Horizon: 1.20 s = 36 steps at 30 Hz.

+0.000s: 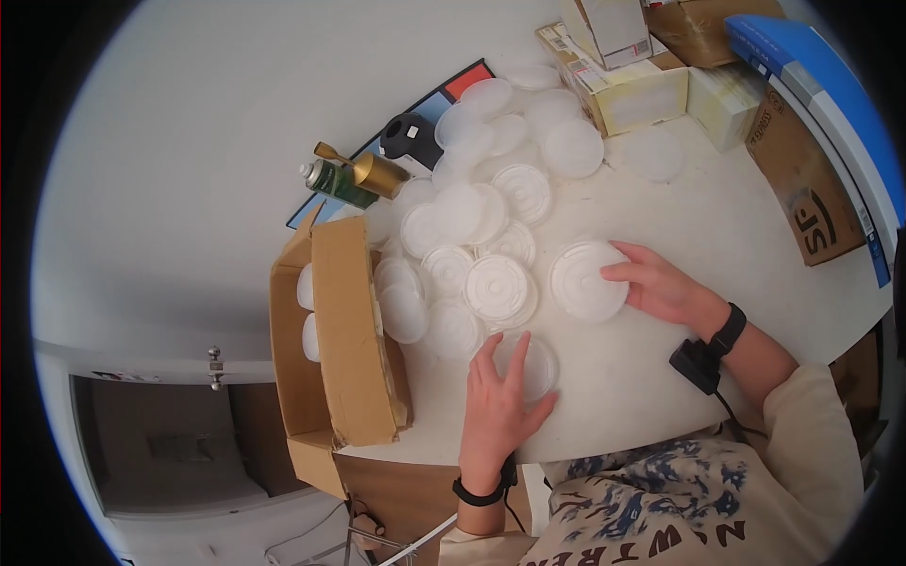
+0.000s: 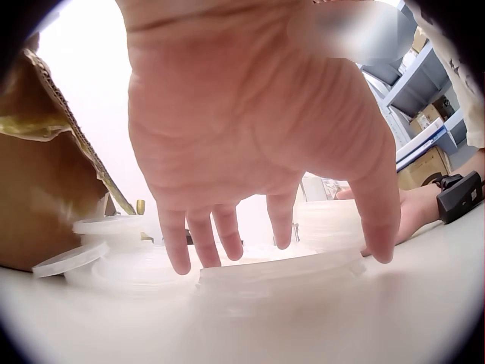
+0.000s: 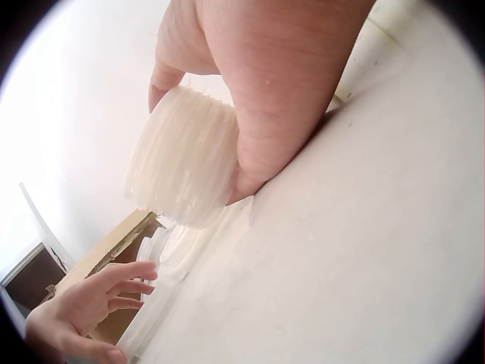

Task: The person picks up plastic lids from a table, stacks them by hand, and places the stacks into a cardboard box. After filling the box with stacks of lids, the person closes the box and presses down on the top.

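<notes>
The right hand (image 1: pixel 661 285) grips a stack of round translucent lids (image 1: pixel 587 281) at its right side; in the right wrist view the stack (image 3: pixel 182 155) is several lids thick, between thumb and fingers. The left hand (image 1: pixel 498 406) is spread over a clear round lid (image 1: pixel 538 368) near the table's front edge. In the left wrist view its fingers hang down around a low round lid or lids (image 2: pixel 280 277), thumb by the right rim; whether they touch cannot be told. Many more white lids (image 1: pixel 496 287) lie in overlapping piles beyond the hands.
An open cardboard box (image 1: pixel 354 330) holding some lids stands at the left. Behind the piles are a green spray can (image 1: pixel 338 184), a gold container (image 1: pixel 379 175) and a black object (image 1: pixel 411 141). Cartons (image 1: pixel 642 99) and a brown box (image 1: pixel 802 179) stand at the back right.
</notes>
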Each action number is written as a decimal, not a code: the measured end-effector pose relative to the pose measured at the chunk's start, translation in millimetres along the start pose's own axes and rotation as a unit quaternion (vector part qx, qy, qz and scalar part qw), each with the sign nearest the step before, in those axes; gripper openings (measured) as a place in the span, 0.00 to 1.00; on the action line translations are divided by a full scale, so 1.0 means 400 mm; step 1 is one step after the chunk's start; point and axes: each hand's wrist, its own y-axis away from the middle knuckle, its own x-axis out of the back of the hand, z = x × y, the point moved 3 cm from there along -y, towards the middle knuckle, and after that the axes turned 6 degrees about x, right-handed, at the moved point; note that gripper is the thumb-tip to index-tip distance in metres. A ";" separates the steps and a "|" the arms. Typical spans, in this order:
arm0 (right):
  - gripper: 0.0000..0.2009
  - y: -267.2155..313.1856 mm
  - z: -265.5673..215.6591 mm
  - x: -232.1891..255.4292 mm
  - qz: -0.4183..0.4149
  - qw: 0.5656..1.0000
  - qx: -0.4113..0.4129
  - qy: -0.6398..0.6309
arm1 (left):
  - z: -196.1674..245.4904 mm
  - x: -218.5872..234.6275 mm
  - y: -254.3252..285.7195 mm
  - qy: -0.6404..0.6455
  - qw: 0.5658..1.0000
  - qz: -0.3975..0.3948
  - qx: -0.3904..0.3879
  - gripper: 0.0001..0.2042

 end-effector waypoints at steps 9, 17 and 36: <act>0.21 -0.002 0.003 0.000 0.003 1.000 -0.004 0.002 | -0.027 -0.013 -0.009 0.037 0.999 -0.009 0.016 0.41; 0.22 -0.003 0.002 0.001 -0.001 1.000 -0.008 -0.001 | -0.028 -0.005 -0.016 0.038 0.998 -0.017 0.040 0.40; 0.23 -0.007 -0.018 0.024 0.043 0.992 0.079 -0.083 | 0.053 0.037 -0.096 0.060 0.996 -0.034 -0.064 0.40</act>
